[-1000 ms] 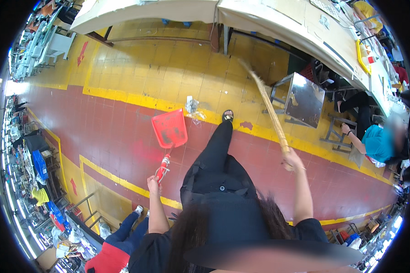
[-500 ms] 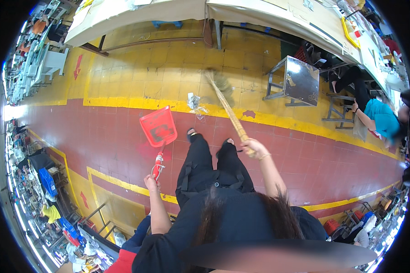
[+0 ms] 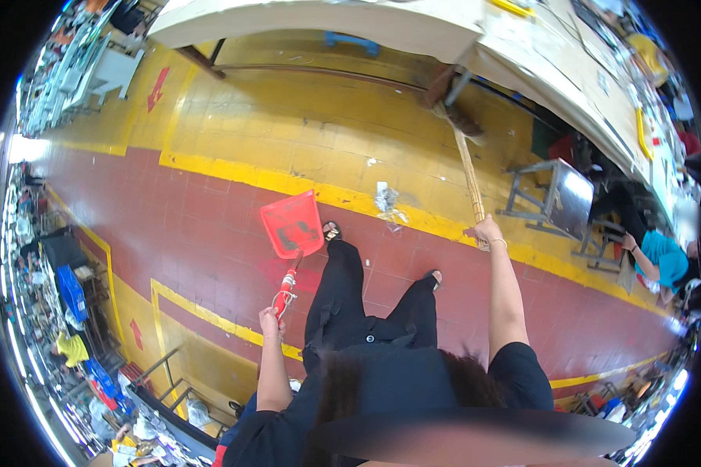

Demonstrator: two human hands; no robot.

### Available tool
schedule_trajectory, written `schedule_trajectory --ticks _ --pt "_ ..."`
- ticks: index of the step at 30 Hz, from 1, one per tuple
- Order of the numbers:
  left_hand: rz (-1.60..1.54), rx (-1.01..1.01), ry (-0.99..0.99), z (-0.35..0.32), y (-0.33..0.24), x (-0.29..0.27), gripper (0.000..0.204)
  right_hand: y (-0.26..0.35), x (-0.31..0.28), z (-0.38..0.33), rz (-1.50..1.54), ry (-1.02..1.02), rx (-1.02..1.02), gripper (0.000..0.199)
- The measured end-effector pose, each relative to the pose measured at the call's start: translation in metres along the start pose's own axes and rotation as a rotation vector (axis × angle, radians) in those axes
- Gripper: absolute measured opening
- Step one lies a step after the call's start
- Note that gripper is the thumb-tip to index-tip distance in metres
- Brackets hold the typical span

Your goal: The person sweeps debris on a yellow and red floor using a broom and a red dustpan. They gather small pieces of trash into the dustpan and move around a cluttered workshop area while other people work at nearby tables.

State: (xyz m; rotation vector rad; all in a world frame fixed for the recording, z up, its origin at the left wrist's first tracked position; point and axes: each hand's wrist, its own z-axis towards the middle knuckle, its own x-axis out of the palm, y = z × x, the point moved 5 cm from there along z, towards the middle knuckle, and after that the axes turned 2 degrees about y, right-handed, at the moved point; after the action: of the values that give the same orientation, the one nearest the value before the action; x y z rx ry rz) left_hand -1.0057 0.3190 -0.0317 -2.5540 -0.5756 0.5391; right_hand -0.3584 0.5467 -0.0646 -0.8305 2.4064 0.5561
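My left hand [image 3: 271, 322] is closed round the handle of a red dustpan [image 3: 293, 226], whose pan lies over the red floor left of my feet. String is tied about that handle. My right hand [image 3: 487, 229] grips the end of a broom [image 3: 470, 173] with a long straw-coloured handle. Its dark, blurred head [image 3: 461, 121] reaches to a leg of the covered table, at the far side. Between the dustpan and the broom, a small heap of clear plastic and white litter [image 3: 386, 201] lies on the yellow line.
A long covered table [image 3: 311, 23] runs across the far side, a blue object [image 3: 352, 43] beneath it. To the right stands a metal-topped stool [image 3: 568, 201], and beyond it sits a person in a teal shirt [image 3: 662, 261]. Scraps [image 3: 372, 162] dot the yellow floor.
My right arm has stretched out to the right and forward, carrying the broom head from near the litter to the table leg. My feet are wider apart. The dustpan stays in my left hand.
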Motion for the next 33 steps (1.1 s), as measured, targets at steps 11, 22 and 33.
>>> schedule_trajectory --ticks 11,22,33 --pt "0.063 -0.225 -0.024 0.079 -0.064 -0.098 0.018 0.177 -0.01 -0.215 -0.316 -0.042 0.005 0.022" --pt "-0.156 -0.267 -0.095 0.098 -0.059 -0.112 0.014 0.427 0.133 -0.263 0.238 0.875 -0.024 0.026" --pt "-0.458 -0.398 -0.305 0.069 -0.105 -0.095 0.021 0.776 0.444 -0.178 -0.014 1.125 -0.45 0.013"
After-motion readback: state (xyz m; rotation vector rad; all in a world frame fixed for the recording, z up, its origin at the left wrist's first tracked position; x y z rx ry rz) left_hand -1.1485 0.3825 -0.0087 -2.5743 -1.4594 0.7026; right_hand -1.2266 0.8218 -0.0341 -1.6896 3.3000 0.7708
